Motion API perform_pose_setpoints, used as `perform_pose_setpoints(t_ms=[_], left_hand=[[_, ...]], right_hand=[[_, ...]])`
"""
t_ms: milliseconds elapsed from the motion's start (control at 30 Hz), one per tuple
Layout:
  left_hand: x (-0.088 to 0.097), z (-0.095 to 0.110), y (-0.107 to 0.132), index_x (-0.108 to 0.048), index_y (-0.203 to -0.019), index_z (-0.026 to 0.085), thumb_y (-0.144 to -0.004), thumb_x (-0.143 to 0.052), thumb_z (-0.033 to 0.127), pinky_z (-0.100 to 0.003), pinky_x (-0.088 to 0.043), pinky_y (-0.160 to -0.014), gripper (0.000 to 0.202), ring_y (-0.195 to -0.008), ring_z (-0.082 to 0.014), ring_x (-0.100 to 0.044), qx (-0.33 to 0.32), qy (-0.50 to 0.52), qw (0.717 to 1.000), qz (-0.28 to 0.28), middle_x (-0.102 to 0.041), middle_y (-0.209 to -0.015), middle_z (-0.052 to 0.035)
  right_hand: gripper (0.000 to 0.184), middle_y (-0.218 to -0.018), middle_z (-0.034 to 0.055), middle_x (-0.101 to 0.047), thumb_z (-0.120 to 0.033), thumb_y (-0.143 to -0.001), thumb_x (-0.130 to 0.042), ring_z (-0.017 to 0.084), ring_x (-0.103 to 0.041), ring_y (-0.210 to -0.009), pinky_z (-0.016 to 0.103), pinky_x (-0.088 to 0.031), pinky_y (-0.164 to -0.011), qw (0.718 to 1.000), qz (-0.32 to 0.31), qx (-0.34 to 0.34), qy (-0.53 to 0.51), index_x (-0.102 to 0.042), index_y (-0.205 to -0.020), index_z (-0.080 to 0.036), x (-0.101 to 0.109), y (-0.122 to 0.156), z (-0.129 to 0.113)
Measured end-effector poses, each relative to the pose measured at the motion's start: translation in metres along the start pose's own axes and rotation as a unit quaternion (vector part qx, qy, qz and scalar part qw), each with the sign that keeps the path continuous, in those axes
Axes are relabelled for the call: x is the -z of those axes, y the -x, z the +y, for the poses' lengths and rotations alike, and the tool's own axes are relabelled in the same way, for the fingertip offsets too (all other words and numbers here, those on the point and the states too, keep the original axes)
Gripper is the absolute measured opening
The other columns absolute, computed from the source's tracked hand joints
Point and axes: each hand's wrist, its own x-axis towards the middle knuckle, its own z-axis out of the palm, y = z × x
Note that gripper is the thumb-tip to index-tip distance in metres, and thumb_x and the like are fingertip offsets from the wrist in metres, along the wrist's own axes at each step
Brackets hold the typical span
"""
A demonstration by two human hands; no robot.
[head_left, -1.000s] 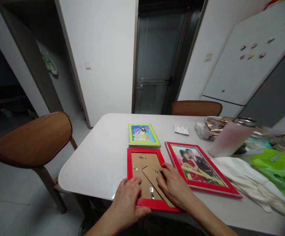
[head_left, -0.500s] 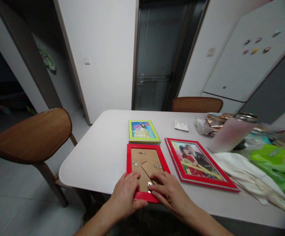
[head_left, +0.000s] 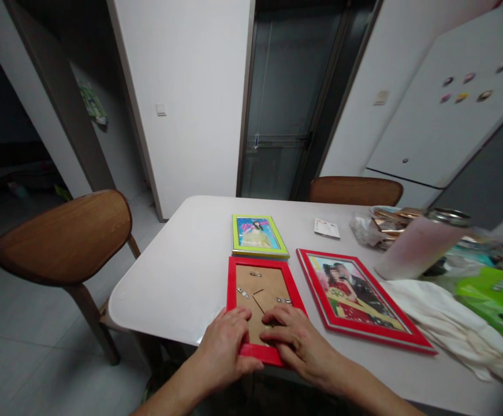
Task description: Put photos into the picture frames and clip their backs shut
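1. Since a second ago my right hand (head_left: 297,338) has slid from the middle of the backing board (head_left: 263,284) back to its near end. My left hand (head_left: 227,341) has crept a little further onto the board from the near left corner.
2. Both hands now sit side by side over the near end of the face-down red frame (head_left: 233,283), fingertips almost meeting.
3. Left hand: fingers laid over the near rail, thumb along its near edge, so it grips the frame there. Right hand: fingers bent, tips pressing down on the board, closed around nothing.
4. The frame itself has not shifted. It lies flat on the bench (head_left: 177,271), near edge about level with the bench edge, just near of the green frame (head_left: 257,234) and left of the large red frame (head_left: 359,297).
5. The side clip (head_left: 243,294) on the left, its mate on the right and the far one are all uncovered. The near clip is hidden under my fingers.
6. My read: the work has moved to the near end of the board, with the left hand steadying. Whether that clip is turned, I cannot tell.
7. The pink bottle (head_left: 420,245), white cloth (head_left: 442,318) and small card (head_left: 327,228) lie to the right, well apart from my hands.
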Motion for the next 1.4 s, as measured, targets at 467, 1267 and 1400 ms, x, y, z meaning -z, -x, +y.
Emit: perform_pose_setpoints(t_ms=[467,1267,1400], left_hand=[[-0.003,0.001,0.002,-0.057,-0.085,0.015,-0.051,-0.075,0.034,-0.036,-0.031,-0.094,0.043,-0.110,-0.0240,-0.042,0.009,0.052,0.998,0.030,-0.050,-0.118,-0.0104],[-0.017,0.013,-0.006,-0.052,-0.100,0.010,-0.054,-0.072,0.030,-0.057,-0.018,-0.096,0.054,-0.114,-0.0339,-0.036,0.010,-0.040,0.999,-0.021,-0.045,-0.121,-0.0200],[-0.025,0.022,-0.010,-0.050,-0.104,0.010,-0.059,-0.066,0.017,-0.054,-0.022,-0.096,0.048,-0.115,-0.0329,-0.035,-0.011,-0.055,0.998,-0.009,-0.043,-0.122,-0.0205]], right_hand=[[0.022,-0.069,0.0041,-0.058,-0.017,-0.075,-0.044,0.014,-0.050,-0.071,0.023,-0.036,-0.068,0.992,0.057,-0.093,0.057,-0.063,-0.063,-0.017,-0.032,-0.086,0.009],[0.030,-0.057,0.0027,-0.058,-0.035,-0.075,-0.038,0.014,-0.051,-0.056,0.023,-0.034,-0.052,0.936,0.226,-0.253,-0.094,-0.056,-0.060,-0.015,-0.005,-0.093,0.070],[0.029,-0.067,0.0025,-0.061,-0.040,-0.072,-0.043,0.014,-0.054,-0.062,0.023,-0.039,-0.054,0.903,0.263,-0.260,-0.218,-0.058,-0.074,-0.016,0.012,-0.038,0.073]])
